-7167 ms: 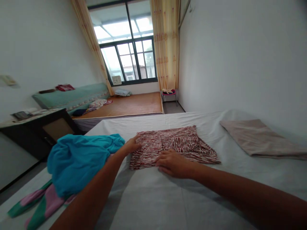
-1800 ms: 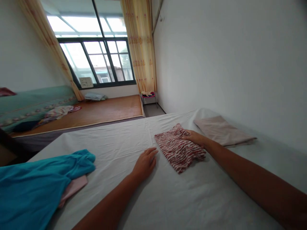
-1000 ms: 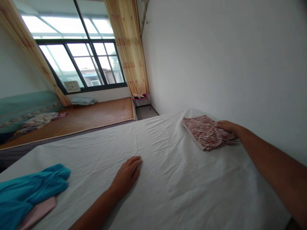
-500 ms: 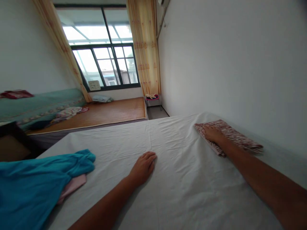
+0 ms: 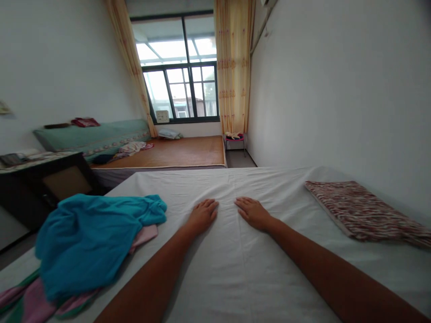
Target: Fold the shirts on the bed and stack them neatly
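Left hand (image 5: 204,214) and right hand (image 5: 253,213) palm-down on white sheet (image 5: 218,273), fingers loosely extended, gripping nothing, folded striped cloth (image 5: 362,211) at their three o'clock, long axis running ten to four.

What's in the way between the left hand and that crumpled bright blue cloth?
Nothing visible blocks the left hand from the crumpled bright blue cloth; only the wrinkled white fabric sheet lies between them. Some pale pink cloth pokes out beneath the blue.
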`<state>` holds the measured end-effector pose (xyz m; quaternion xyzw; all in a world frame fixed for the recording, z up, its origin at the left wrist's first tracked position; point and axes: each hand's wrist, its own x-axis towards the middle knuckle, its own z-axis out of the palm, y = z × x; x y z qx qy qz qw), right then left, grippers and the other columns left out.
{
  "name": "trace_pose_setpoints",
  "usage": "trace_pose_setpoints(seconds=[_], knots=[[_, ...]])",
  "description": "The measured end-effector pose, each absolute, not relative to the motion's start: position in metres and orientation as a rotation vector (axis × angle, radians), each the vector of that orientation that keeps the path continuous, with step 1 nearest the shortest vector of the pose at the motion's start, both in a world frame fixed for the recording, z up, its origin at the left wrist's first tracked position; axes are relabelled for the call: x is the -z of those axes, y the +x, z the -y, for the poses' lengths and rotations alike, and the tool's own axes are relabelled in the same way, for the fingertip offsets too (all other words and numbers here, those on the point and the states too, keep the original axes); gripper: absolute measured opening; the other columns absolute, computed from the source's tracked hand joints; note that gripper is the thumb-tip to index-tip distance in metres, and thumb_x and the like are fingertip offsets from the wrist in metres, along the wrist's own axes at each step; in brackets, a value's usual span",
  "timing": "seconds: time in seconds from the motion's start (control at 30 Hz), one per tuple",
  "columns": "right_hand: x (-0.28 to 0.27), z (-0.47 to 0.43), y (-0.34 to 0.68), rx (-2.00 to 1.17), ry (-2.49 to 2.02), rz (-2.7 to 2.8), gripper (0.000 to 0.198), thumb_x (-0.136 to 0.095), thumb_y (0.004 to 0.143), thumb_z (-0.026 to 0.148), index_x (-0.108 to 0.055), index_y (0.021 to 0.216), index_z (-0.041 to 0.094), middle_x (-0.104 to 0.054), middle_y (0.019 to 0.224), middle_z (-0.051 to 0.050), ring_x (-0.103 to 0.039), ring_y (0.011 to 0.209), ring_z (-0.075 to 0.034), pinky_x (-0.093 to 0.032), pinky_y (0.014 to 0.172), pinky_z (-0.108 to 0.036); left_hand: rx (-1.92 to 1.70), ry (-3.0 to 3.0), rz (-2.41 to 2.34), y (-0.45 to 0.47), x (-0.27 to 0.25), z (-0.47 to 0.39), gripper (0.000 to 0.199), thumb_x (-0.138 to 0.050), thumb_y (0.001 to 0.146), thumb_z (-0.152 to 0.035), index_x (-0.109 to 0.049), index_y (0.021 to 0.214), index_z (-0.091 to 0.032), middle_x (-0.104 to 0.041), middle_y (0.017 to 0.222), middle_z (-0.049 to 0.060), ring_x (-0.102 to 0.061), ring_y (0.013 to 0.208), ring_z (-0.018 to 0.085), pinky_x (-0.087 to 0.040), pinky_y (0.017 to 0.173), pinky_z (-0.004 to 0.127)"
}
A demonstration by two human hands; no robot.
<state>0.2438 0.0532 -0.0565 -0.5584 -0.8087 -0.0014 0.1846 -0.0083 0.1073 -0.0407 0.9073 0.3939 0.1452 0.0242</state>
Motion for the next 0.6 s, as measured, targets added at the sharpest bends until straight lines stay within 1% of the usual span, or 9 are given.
trace_pose_setpoints(seconds=[0.13,0.27,0.33,0.4,0.47,0.5,0.53,0.6], knots=[[0.055,-0.045,0.255,-0.004,-1.484,2.285,0.043,-0.038,0.094,0.031,-0.052,0.135,0.024,-0.053,0.138,-0.006,-0.044,0.129,-0.022,-0.033,0.108,-0.043,-0.511,2.81,-1.29,-0.006,0.049,-0.11,0.041,-0.04,0.093,-0.03,-0.052,0.131,-0.025,-0.051,0.139,0.007,-0.044,0.129,0.024,-0.034,0.107,0.045],[0.056,-0.041,0.26,-0.007,-1.468,2.293,0.043,-0.039,0.093,0.029,-0.053,0.134,0.025,-0.054,0.137,-0.006,-0.045,0.128,-0.022,-0.034,0.108,-0.043,-0.516,2.82,-1.287,0.001,0.047,-0.105,0.04,-0.04,0.092,-0.027,-0.053,0.13,-0.024,-0.052,0.138,0.007,-0.044,0.129,0.024,-0.035,0.107,0.044],[0.056,-0.041,0.259,-0.007,-1.481,2.303,0.043,-0.039,0.093,0.029,-0.053,0.134,0.024,-0.054,0.138,-0.006,-0.045,0.128,-0.022,-0.034,0.108,-0.043,-0.457,2.842,-1.262,-0.001,0.037,-0.104,0.039,-0.041,0.091,-0.028,-0.054,0.128,-0.026,-0.053,0.137,0.007,-0.046,0.127,0.024,-0.036,0.104,0.044],[0.055,-0.041,0.259,-0.008,-1.493,2.312,0.043,-0.039,0.093,0.029,-0.052,0.134,0.023,-0.053,0.138,-0.006,-0.044,0.128,-0.023,-0.034,0.108,-0.043,-0.325,2.883,-1.285,-0.011,0.021,-0.106,0.033,-0.044,0.089,-0.028,-0.06,0.118,-0.027,-0.059,0.129,0.007,-0.051,0.12,0.026,-0.036,0.101,0.048],[0.054,-0.04,0.259,-0.01,-1.497,2.313,0.043,-0.038,0.093,0.029,-0.052,0.134,0.023,-0.053,0.138,-0.006,-0.044,0.128,-0.023,-0.034,0.108,-0.043,-0.182,2.916,-1.428,-0.03,-0.001,-0.111,0.026,-0.046,0.087,-0.024,-0.066,0.103,-0.025,-0.065,0.117,0.008,-0.056,0.113,0.028,-0.033,0.101,0.055],[0.054,-0.04,0.26,-0.012,-1.495,2.313,0.044,-0.038,0.093,0.029,-0.053,0.134,0.023,-0.053,0.138,-0.006,-0.044,0.128,-0.023,-0.034,0.108,-0.043,-0.138,2.913,-1.556,-0.042,-0.012,-0.115,0.024,-0.046,0.086,-0.023,-0.067,0.098,-0.023,-0.066,0.113,0.009,-0.055,0.112,0.03,-0.03,0.1,0.057],[0.054,-0.04,0.26,-0.015,-1.491,2.312,0.044,-0.038,0.093,0.029,-0.053,0.134,0.022,-0.053,0.138,-0.006,-0.044,0.128,-0.023,-0.034,0.108,-0.044,-0.136,2.889,-1.711,-0.056,-0.023,-0.119,0.024,-0.046,0.087,-0.023,-0.067,0.097,-0.022,-0.065,0.114,0.011,-0.054,0.113,0.031,-0.03,0.099,0.059],[0.054,-0.04,0.261,-0.022,-1.481,2.313,0.044,-0.038,0.093,0.029,-0.052,0.134,0.023,-0.053,0.138,-0.006,-0.044,0.128,-0.023,-0.034,0.107,-0.044,-0.051,2.749,-2.061,-0.087,-0.042,-0.127,0.025,-0.045,0.087,-0.025,-0.067,0.099,-0.019,-0.064,0.115,0.014,-0.054,0.111,0.034,-0.035,0.093,0.058]])
